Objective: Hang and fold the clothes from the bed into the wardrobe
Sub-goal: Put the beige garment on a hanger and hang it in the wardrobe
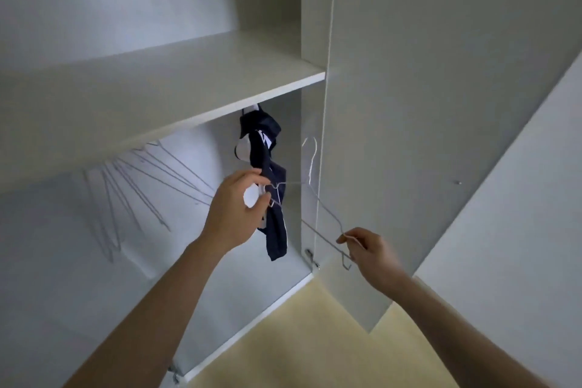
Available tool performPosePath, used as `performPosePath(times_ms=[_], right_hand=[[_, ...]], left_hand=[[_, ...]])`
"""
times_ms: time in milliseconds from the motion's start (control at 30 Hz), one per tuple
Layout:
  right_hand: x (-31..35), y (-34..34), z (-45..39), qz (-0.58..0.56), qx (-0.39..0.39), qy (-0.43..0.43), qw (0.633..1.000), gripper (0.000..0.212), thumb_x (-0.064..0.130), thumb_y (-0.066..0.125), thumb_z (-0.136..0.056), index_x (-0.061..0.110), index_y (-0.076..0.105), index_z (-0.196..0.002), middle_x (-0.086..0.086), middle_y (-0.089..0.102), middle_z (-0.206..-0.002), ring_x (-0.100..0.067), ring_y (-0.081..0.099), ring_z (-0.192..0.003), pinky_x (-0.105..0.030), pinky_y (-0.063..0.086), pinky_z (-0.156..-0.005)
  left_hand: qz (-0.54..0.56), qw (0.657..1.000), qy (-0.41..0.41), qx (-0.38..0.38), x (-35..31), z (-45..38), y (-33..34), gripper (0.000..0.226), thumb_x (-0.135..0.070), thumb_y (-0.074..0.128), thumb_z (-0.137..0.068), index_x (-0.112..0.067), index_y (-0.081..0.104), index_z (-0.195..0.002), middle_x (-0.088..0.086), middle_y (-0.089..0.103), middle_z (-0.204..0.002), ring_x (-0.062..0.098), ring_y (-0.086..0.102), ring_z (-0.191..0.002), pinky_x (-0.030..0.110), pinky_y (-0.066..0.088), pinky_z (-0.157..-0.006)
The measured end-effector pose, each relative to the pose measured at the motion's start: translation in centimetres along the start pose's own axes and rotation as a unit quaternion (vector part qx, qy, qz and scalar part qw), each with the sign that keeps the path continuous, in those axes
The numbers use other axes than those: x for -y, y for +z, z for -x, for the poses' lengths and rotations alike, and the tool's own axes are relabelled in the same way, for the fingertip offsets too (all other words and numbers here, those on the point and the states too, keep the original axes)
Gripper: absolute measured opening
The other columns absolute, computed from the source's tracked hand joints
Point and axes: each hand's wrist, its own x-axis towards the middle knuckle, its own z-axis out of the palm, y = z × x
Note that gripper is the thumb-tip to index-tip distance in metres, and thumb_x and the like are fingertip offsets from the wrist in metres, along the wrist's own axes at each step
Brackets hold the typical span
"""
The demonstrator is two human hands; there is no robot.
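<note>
Nearest, right hand [367, 246] pinched on lower corner of an empty wire hanger [318, 205]; left hand [237, 208] pinched on the other corner. Held tilted, hook up, just outside the wardrobe [157, 94]. Dark garment [271, 173] already hung under the shelf, just behind the left hand. Best kept level and steady. Little room by the door edge [324, 167]; more room leftward, toward spare hangers [141, 192]. Bed out of view.

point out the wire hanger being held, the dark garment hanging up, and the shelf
wire hanger [310, 164], head view, on its upright neck below the hook
dark garment [277, 239], head view, on its lower hanging end
shelf [220, 110], head view, on its front edge
</note>
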Motion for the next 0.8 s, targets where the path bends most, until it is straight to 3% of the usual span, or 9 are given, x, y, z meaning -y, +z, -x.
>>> performPosePath(times_ms=[167,300,433,533,567,633,700,800], right_hand=[[-3.5,-7.0,11.8,-0.021,-0.007,0.03,0.999,0.019,0.038,0.059,-0.102,0.028,0.075,-0.096,0.013,0.043,-0.059,-0.012,0.035,-0.052,-0.025,0.031,-0.052],[-6.2,-11.9,22.7,-0.022,-0.069,0.048,0.996,0.026,0.038,0.056,-0.104,0.026,0.076,-0.091,0.009,0.033,-0.06,-0.012,0.03,-0.054,-0.025,0.025,-0.052],[-10.7,-16.5,34.4,-0.013,-0.125,0.09,0.988,0.029,0.039,0.054,-0.105,0.031,0.078,-0.09,0.001,0.033,-0.061,-0.013,0.031,-0.056,-0.029,0.028,-0.054],[-14.9,-19.8,43.8,-0.013,-0.165,0.124,0.978,0.029,0.036,0.055,-0.105,0.031,0.079,-0.091,0.004,0.039,-0.057,-0.012,0.037,-0.054,-0.03,0.033,-0.057],[-16.4,-20.7,46.9,-0.013,-0.182,0.137,0.974,0.028,0.036,0.056,-0.105,0.031,0.079,-0.091,0.006,0.041,-0.056,-0.011,0.039,-0.054,-0.03,0.034,-0.058],[-19.3,-22.2,52.8,0.003,-0.217,0.167,0.962,0.025,0.036,0.058,-0.104,0.034,0.079,-0.09,0.008,0.047,-0.056,-0.008,0.042,-0.054,-0.029,0.038,-0.058],[-21.9,-23.3,58.3,0.029,-0.243,0.205,0.948,0.024,0.035,0.061,-0.102,0.038,0.079,-0.087,0.01,0.06,-0.062,-0.006,0.052,-0.057,-0.028,0.045,-0.06],[-25.2,-24.1,65.3,0.055,-0.251,0.271,0.928,0.02,0.03,0.064,-0.099,0.033,0.077,-0.084,0.013,0.071,-0.073,-0.004,0.064,-0.068,-0.029,0.054,-0.071]], left_hand=[[0.06,0.982,-0.088,0.159,-1.1,7.0,5.6,0.041,-0.021,0.074,-0.091,-0.03,0.059,-0.129,-0.016,0.056,-0.131,0.004,0.053,-0.121,0.036,0.045,-0.109],[0.089,0.958,-0.123,0.245,-4.8,11.1,9.7,0.068,-0.035,0.074,-0.093,-0.032,0.039,-0.151,-0.01,0.044,-0.148,0.012,0.044,-0.136,0.037,0.04,-0.113],[0.164,0.933,-0.118,0.297,-12.5,15.3,14.7,0.071,-0.035,0.067,-0.098,-0.033,0.03,-0.158,-0.016,0.035,-0.153,0.008,0.039,-0.137,0.033,0.036,-0.108],[0.187,0.918,-0.075,0.341,-18.6,19.9,19.4,0.038,-0.031,0.064,-0.1,-0.039,0.055,-0.136,-0.012,0.056,-0.136,0.013,0.059,-0.114,0.032,0.045,-0.093],[0.192,0.913,-0.055,0.354,-20.7,21.7,20.9,0.023,-0.031,0.065,-0.1,-0.042,0.064,-0.12,-0.009,0.063,-0.12,0.013,0.064,-0.096,0.032,0.048,-0.083],[0.202,0.905,-0.022,0.373,-24.6,25.4,23.8,0.007,-0.035,0.068,-0.095,-0.038,0.069,-0.101,-0.006,0.062,-0.088,0.013,0.057,-0.065,0.028,0.044,-0.066],[0.202,0.896,0.002,0.395,-28.5,29.1,26.4,0.001,-0.027,0.07,-0.096,-0.028,0.07,-0.096,-0.003,0.056,-0.081,0.014,0.051,-0.059,0.025,0.041,-0.057],[0.208,0.878,0.024,0.43,-34.1,34.4,30.1,0.006,-0.014,0.069,-0.097,-0.02,0.069,-0.094,0.002,0.057,-0.083,0.017,0.051,-0.062,0.027,0.043,-0.06]])
